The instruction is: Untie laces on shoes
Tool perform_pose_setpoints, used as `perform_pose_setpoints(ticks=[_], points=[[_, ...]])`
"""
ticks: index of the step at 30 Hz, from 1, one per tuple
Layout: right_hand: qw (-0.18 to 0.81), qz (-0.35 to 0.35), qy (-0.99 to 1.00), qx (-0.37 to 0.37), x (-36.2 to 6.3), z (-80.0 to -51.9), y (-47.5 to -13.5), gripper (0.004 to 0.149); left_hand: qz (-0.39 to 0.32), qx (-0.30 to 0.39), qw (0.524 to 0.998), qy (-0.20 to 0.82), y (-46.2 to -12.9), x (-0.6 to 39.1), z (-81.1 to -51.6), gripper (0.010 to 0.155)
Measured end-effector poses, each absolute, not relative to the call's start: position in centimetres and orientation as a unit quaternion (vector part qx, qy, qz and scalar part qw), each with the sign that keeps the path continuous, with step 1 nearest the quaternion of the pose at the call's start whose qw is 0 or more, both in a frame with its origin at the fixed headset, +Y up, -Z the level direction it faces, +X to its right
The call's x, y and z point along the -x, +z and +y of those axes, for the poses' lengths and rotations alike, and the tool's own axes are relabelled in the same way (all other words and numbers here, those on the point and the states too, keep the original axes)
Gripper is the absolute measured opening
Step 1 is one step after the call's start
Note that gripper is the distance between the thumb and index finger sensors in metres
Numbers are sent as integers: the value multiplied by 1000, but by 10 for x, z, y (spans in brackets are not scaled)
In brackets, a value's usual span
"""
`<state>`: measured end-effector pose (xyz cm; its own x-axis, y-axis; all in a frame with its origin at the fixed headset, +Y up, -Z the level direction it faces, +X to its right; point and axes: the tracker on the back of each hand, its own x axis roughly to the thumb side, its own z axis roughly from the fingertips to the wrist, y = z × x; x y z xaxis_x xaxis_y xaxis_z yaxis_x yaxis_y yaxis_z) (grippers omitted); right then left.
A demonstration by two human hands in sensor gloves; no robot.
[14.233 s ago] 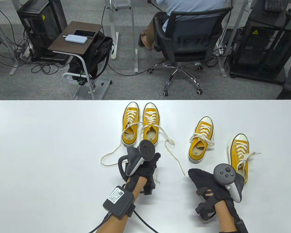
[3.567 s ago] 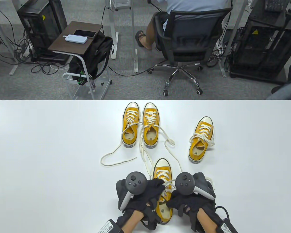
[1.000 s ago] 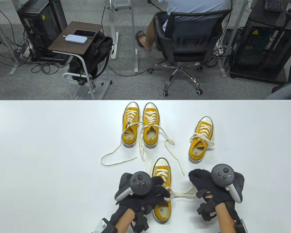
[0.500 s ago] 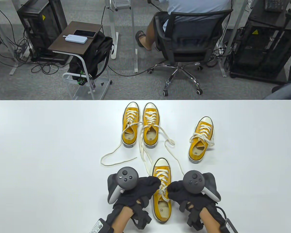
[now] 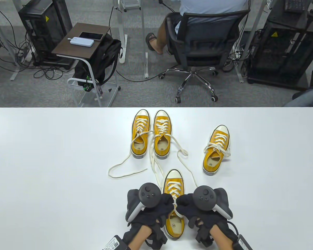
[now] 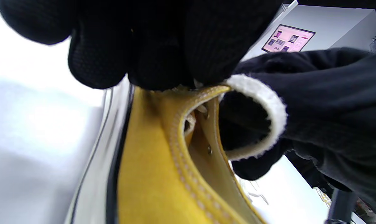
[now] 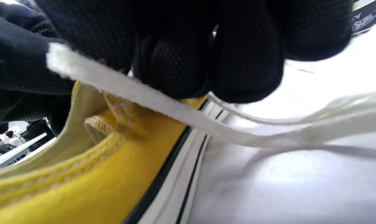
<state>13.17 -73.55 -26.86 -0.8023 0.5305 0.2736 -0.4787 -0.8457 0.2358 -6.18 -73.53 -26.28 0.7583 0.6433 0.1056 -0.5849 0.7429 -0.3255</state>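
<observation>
Right now both gloved hands meet over the near shoe, a yellow canvas sneaker with a cream rubber toe cap and a white sole edged by a thin black stripe. It stands upright on the smooth white table, close to the near edge, toe pointing away.

The left hand sits against the shoe's left side, its black knit fingers bunched tight at the stitched collar. The wrist view shows them pinching the lace where a flat, woven, off-white loop curls over the opening.

The right hand sits against the shoe's right side, fingers curled together and gripping a strand of the same lace; from that pinch the strand runs down past the sole onto the table.

Beyond the near shoe, a pair of matching sneakers stands side by side, their long loose laces trailing in curves across the table toward the near shoe. To the right of that pair and apart from it stands a fourth sneaker, its lace in a bow.
</observation>
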Motion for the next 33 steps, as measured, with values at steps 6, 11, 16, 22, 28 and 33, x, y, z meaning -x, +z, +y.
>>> perform_pose_setpoints(ticks=[6, 11, 16, 22, 28, 33], points=[[296, 54, 942, -149, -131, -740, -268, 42, -123, 115, 929, 331, -264, 63, -734, 40], [302, 55, 941, -139, -134, -739, -269, 38, -119, 117, 921, 353, -265, 67, -737, 39], [322, 85, 934, -128, -142, -742, -273, 35, -92, 129, 913, 376, -264, 69, -739, 38], [361, 103, 920, -112, -148, -748, -276, 34, -88, 126, 911, 382, -262, 71, -735, 46], [385, 117, 909, -105, -149, -751, -277, 34, -102, 89, 930, 342, -258, 63, -733, 45], [404, 129, 901, -93, -152, -754, -278, 33, -105, 92, 939, 315, -256, 58, -729, 40]])
